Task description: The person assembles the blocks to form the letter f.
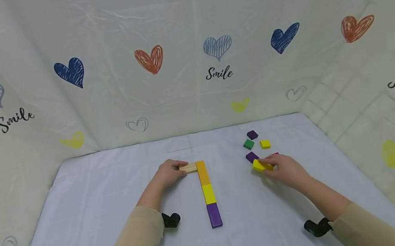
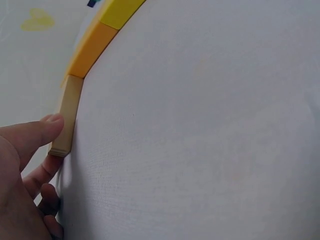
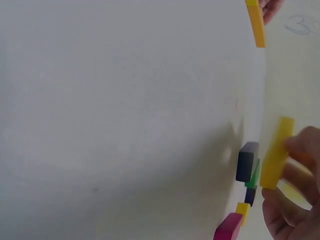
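My left hand pinches a plain wooden block by its outer end, thumb on one side and fingers on the other. The block's inner end meets the top of an orange block. Below that, a yellow block and a purple block continue the row end to end. On the right, my right hand holds another yellow block between thumb and fingers, raised off the cloth. A second purple block lies just beyond it.
Past the right hand lie a green block, a dark purple block and a small yellow block. A pink block is partly hidden by that hand in the head view. A curtain with printed hearts backs the white-covered table.
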The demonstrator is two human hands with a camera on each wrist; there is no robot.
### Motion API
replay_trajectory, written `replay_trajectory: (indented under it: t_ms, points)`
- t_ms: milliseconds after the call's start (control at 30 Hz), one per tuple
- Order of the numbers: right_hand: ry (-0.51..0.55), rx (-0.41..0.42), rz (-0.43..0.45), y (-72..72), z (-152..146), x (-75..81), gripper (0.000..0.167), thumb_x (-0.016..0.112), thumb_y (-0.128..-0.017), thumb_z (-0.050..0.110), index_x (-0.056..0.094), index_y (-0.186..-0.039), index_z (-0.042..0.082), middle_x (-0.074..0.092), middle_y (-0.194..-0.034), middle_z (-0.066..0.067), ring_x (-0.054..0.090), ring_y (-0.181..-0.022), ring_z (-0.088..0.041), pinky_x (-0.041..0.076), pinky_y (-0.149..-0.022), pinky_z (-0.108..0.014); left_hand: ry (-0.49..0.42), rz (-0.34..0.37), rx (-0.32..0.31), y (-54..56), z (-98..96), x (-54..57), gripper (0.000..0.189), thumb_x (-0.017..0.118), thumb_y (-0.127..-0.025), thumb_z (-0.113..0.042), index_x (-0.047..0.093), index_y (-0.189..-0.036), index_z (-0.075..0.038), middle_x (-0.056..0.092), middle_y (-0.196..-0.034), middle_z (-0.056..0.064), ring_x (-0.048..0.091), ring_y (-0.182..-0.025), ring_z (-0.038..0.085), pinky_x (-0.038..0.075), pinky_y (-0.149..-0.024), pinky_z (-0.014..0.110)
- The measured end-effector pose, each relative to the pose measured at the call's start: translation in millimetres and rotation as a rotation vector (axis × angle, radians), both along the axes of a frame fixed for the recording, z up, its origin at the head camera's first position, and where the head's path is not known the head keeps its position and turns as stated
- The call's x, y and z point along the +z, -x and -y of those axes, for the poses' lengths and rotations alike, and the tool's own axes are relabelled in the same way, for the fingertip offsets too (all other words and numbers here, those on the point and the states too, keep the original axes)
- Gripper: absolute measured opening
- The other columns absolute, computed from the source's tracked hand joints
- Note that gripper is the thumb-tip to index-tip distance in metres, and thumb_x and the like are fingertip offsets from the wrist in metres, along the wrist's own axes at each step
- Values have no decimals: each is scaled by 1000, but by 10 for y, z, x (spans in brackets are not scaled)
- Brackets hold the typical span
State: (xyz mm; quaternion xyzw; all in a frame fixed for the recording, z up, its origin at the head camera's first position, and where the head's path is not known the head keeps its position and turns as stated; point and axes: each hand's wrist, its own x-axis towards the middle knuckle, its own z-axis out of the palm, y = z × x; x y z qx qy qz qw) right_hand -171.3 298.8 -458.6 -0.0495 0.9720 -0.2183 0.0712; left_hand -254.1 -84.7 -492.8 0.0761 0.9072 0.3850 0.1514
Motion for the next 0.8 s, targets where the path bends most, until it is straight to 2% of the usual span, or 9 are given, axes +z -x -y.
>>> replay_trajectory:
  t_ms: [233,500,667,800]
  points:
    - [22,98,-3,218,340,-1,41,71,-92,19,65,-133,18,63,-128,-10,54,-121,-33,47,-99,-50,1,6,11,1,-4,1,33,70,-91,-21,71,-124,-22,58,-126,10,51,-113,28,38,-104,49]
    - [-79,165,-8,484,781,-51,41,72,-92,23,66,-133,23,64,-129,-5,53,-124,-29,46,-101,-48,-17,39,26,2,-2,2,32,70,-92,-22,71,-124,-24,57,-125,9,50,-113,28,37,-105,50]
    - [-114,232,-17,656,969,-109,40,71,-92,22,66,-132,24,64,-128,-3,54,-123,-26,45,-103,-44,-16,38,22,11,2,-17,33,70,-91,-22,72,-124,-24,57,-125,9,50,-113,28,37,-105,51]
    - [-139,261,-8,737,1078,-158,40,70,-93,22,65,-133,25,64,-128,-1,55,-121,-24,45,-102,-43,-13,32,20,19,4,-26,33,70,-91,-22,72,-124,-23,58,-124,9,50,-112,27,38,-104,50]
